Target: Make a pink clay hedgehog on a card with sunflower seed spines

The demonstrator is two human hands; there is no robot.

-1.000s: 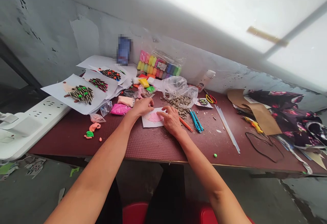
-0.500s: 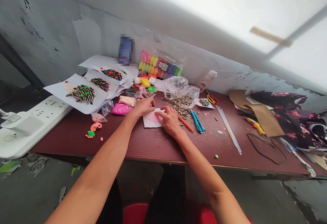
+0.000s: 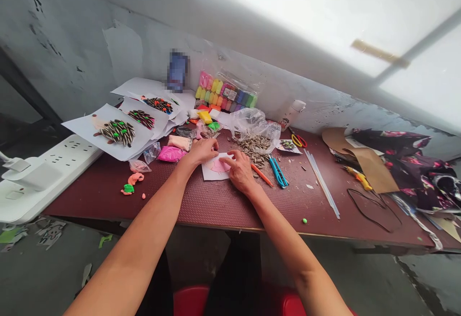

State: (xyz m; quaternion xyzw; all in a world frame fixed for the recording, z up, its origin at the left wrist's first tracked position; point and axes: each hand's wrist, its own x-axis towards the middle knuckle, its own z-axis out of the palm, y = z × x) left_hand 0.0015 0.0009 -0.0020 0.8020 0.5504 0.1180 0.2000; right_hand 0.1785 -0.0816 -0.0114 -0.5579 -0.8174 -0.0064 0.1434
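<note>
A small white paper (image 3: pixel 212 175) with a flat pink shape (image 3: pixel 217 164) on it lies on the dark red table (image 3: pixel 216 205) between my hands. My left hand (image 3: pixel 203 151) rests at the paper's upper left edge, its fingers bent over. On the right side, my right hand (image 3: pixel 240 168) has its thumb and index finger spread, with fingertips on the paper near the pink shape. Neither hand visibly holds anything. Sunflower seeds (image 3: pixel 255 148) are heaped just past my right hand, partly in a clear plastic bag (image 3: pixel 248 120).
Pink clay (image 3: pixel 172 153), an orange pen (image 3: pixel 262 175), a blue cutter (image 3: pixel 278 172), scissors (image 3: pixel 298 140) and clear sticks (image 3: pixel 324 184) surround the hands. Seed-covered sheets (image 3: pixel 108 114) and a power strip (image 3: pixel 72 162) are left; a yellow glue gun (image 3: pixel 363 179) is right.
Both hands stay in almost the same place on the paper. The right thumb and index finger differ only very slightly, and the camera view has shifted a little.
</note>
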